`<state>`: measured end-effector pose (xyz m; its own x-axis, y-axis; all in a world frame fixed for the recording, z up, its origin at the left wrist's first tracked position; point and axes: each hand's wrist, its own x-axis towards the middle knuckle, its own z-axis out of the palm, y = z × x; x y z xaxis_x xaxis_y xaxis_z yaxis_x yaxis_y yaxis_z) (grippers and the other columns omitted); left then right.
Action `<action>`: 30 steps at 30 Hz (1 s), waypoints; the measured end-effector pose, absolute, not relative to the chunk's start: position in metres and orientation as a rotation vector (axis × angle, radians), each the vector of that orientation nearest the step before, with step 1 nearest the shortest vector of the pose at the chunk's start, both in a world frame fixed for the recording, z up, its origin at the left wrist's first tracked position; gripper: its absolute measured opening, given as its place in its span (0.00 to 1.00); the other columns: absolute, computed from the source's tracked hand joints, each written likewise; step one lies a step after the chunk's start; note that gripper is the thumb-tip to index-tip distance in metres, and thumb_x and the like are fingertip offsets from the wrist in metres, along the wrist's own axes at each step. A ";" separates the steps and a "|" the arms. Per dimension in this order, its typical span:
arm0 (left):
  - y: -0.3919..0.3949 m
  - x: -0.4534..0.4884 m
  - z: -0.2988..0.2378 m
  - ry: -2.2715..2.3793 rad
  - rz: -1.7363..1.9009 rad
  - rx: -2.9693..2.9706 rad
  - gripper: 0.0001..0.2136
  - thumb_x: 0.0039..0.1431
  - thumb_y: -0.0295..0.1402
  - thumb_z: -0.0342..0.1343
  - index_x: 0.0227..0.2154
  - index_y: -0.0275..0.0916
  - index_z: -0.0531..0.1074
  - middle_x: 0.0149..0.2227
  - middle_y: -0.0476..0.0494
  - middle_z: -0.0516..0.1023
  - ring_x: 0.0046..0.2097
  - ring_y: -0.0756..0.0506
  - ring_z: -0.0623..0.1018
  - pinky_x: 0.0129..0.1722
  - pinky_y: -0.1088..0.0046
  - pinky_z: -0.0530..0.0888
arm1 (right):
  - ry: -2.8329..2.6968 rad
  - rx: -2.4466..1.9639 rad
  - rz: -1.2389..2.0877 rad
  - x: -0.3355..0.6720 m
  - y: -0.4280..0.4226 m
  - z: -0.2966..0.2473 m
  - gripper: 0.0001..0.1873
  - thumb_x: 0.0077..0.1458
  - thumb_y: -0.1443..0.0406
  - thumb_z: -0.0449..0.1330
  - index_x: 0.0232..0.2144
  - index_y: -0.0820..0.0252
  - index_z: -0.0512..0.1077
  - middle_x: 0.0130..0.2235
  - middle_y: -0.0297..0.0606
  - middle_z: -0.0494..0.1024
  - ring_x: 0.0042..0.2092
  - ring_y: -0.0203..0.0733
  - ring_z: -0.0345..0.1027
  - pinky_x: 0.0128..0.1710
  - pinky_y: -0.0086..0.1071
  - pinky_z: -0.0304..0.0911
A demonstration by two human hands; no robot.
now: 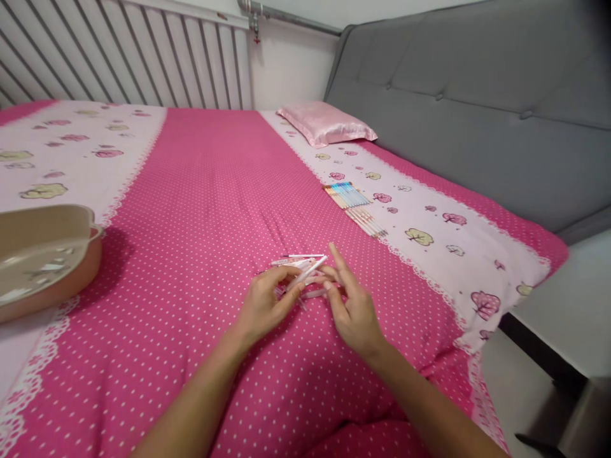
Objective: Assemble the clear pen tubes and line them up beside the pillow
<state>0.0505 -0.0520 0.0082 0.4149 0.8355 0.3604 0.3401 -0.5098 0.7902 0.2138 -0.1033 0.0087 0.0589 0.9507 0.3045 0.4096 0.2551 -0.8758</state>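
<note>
My left hand (267,302) pinches a slim white pen part (308,272), perhaps a tube or refill, between thumb and fingers. It points up to the right, over a small pile of pens and pen parts (291,263) on the bed. Close on the right is my right hand (351,305), its index finger raised and its thumb apart from it. Its other fingers reach toward the pile, partly hidden, and I see nothing clearly held in them. One thin white refill with a dark tip (305,256) lies at the pile's far side.
Farther right, blue-topped pens (348,194) lie in a row, with white and pink pens (366,222) beside them. A beige basin (90,248) holding small pale pieces stands at the left. A pink pillow (324,122) rests by the grey headboard (453,76).
</note>
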 end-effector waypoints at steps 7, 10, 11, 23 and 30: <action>-0.046 0.044 0.006 1.186 1.143 1.851 0.11 0.58 0.37 0.52 0.39 0.36 0.73 0.34 0.44 0.78 0.34 0.47 0.76 0.34 0.72 0.72 | -1.458 -1.692 0.579 0.227 -0.095 0.002 0.12 0.55 0.67 0.52 0.40 0.59 0.72 0.41 0.41 0.76 0.40 0.45 0.71 0.39 0.40 0.66; -0.043 0.042 0.005 1.242 1.161 1.751 0.12 0.58 0.38 0.51 0.39 0.35 0.72 0.34 0.44 0.78 0.35 0.46 0.76 0.35 0.72 0.71 | -1.573 -1.742 0.595 0.226 -0.094 -0.005 0.10 0.52 0.69 0.54 0.36 0.58 0.73 0.41 0.40 0.75 0.41 0.45 0.69 0.39 0.38 0.65; -0.043 0.041 0.005 1.254 1.166 1.728 0.12 0.58 0.39 0.51 0.38 0.35 0.72 0.34 0.44 0.78 0.35 0.46 0.76 0.35 0.71 0.71 | -1.602 -1.750 0.587 0.226 -0.094 -0.007 0.09 0.51 0.70 0.55 0.34 0.58 0.73 0.42 0.39 0.75 0.41 0.45 0.68 0.40 0.38 0.64; -0.042 0.040 0.005 1.244 1.137 1.679 0.13 0.59 0.40 0.49 0.37 0.36 0.71 0.32 0.44 0.76 0.33 0.46 0.75 0.32 0.71 0.70 | -1.571 -1.849 0.600 0.228 -0.090 -0.011 0.12 0.48 0.71 0.53 0.37 0.57 0.70 0.35 0.37 0.75 0.35 0.42 0.67 0.32 0.33 0.61; -0.041 0.040 0.003 1.252 1.080 1.742 0.14 0.60 0.39 0.48 0.40 0.35 0.71 0.35 0.42 0.78 0.36 0.45 0.76 0.34 0.70 0.71 | -1.373 -1.652 0.621 0.231 -0.088 -0.010 0.12 0.50 0.66 0.53 0.39 0.60 0.68 0.35 0.40 0.75 0.34 0.42 0.67 0.32 0.33 0.62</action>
<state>0.0399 -0.0409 0.0029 0.1758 0.9604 0.2161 0.3543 -0.2665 0.8964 0.2315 -0.0885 -0.0096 0.2656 0.9521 0.1514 0.5150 -0.0073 -0.8572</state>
